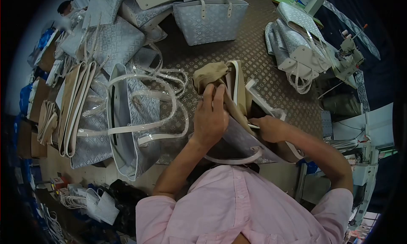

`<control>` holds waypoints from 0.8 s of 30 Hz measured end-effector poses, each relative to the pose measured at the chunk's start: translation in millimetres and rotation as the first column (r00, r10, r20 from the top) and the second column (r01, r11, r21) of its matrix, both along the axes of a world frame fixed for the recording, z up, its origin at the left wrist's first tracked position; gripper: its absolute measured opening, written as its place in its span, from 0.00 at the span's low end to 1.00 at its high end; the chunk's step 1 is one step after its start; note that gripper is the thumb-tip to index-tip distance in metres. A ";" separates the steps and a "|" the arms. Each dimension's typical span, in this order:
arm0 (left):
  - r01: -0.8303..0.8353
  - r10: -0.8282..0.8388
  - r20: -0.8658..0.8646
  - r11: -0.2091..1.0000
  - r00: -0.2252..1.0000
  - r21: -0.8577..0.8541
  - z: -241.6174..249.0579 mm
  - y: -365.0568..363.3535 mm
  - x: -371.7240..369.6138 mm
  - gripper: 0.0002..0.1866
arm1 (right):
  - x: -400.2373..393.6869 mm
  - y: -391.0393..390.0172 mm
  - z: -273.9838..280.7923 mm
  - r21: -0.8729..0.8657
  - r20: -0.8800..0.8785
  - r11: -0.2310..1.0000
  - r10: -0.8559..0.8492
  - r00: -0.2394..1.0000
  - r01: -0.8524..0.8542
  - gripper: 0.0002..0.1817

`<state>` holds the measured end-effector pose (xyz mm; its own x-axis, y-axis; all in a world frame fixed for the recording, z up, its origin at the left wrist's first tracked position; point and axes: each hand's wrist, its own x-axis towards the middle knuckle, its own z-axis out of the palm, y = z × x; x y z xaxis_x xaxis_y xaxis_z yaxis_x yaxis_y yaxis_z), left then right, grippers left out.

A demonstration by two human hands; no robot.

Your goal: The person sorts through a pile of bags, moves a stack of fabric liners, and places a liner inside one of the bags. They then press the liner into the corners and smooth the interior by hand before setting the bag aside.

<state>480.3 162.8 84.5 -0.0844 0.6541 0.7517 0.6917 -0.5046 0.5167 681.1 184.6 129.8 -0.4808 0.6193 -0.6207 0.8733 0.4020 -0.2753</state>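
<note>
Bag in work: silver-grey patterned tote bag with pale trim (241, 144), tilted at the near edge of the brown patterned tabletop (256, 38), right in front of the torso, mouth open.
Lining: tan fabric lining (207, 72), bunched and partly pulled up out of the mouth.
Left hand: left hand (210, 117) at the lining, back of hand up; fingers bent, look closed on the bunched cloth, thumb hidden.
Right hand: right hand (271, 128) at the bag's mouth, fingers curled inward; tips out of sight, can't tell if they grip.
Arms: both elbows bent and out wide; left forearm angles up and inward, right forearm comes in from the side.
Lining risk: uneven pull could twist the cloth or strain a seam, likely cause being bunching under the left fingers.
Strap risk: cream strap on the near side (237, 161) hangs by the shirt, could snag if the bag turns; plastic-wrapped white strap (265, 102) on the far side could catch the right wrist.
Neighbour risk: open silver-grey tote (146, 112) stands left, looped straps toward the left arm; a wide elbow might knock it.
</note>
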 end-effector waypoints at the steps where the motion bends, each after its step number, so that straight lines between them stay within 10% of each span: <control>1: 0.008 -0.013 -0.123 0.999 0.992 -0.042 3.4 2.1 -5.8 0.10 | 4.7 2.5 1.2 0.003 0.001 1.000 -0.004 1.000 0.004 0.28; 4: 0.025 -0.143 -0.394 0.957 0.908 -0.290 3.8 4.8 -14.0 0.07 | 14.0 5.3 -7.7 -0.090 -0.356 0.987 0.096 0.929 -0.137 0.27; 6: -0.002 -0.267 -0.515 0.886 0.814 -0.463 6.1 14.2 -18.2 0.08 | 8.5 7.7 -25.5 -0.055 0.305 0.971 0.239 0.922 -0.234 0.23; 8: 0.015 -0.344 -0.551 0.857 0.761 -0.515 8.3 25.5 -18.1 0.11 | 15.3 -2.4 -32.8 -0.158 0.207 0.987 0.005 0.978 0.029 0.23; 10: -0.003 -0.340 -0.587 0.863 0.735 -0.504 12.4 27.2 -14.4 0.11 | 19.5 5.7 -40.0 -0.268 0.135 0.926 -0.238 0.962 0.267 0.24; 13: 0.048 -0.276 -0.566 0.922 0.777 -0.384 1.4 26.7 -13.1 0.12 | 9.8 40.7 -44.9 -0.172 0.180 0.985 0.054 0.982 -0.023 0.24; 15: 0.112 -0.235 -0.493 0.957 0.838 -0.267 -6.2 26.5 -11.5 0.12 | -0.8 33.5 12.4 -0.301 -0.106 0.871 -0.435 0.894 0.388 0.25; 19: 0.167 -0.250 -0.388 0.958 0.887 -0.234 -11.2 19.8 -8.7 0.12 | -34.5 4.0 -3.3 0.010 -0.174 0.997 -0.072 0.982 0.074 0.18; 24: 0.055 -0.133 -0.314 0.968 0.940 -0.246 -15.8 10.1 -13.0 0.12 | -6.2 -42.6 -16.9 0.046 -0.325 0.994 -0.076 0.943 0.097 0.15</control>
<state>467.3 172.9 68.6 0.2099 0.8051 0.5547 0.7965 -0.4698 0.3805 674.9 142.0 112.9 -0.5918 0.6990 -0.4015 0.7740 0.3536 -0.5253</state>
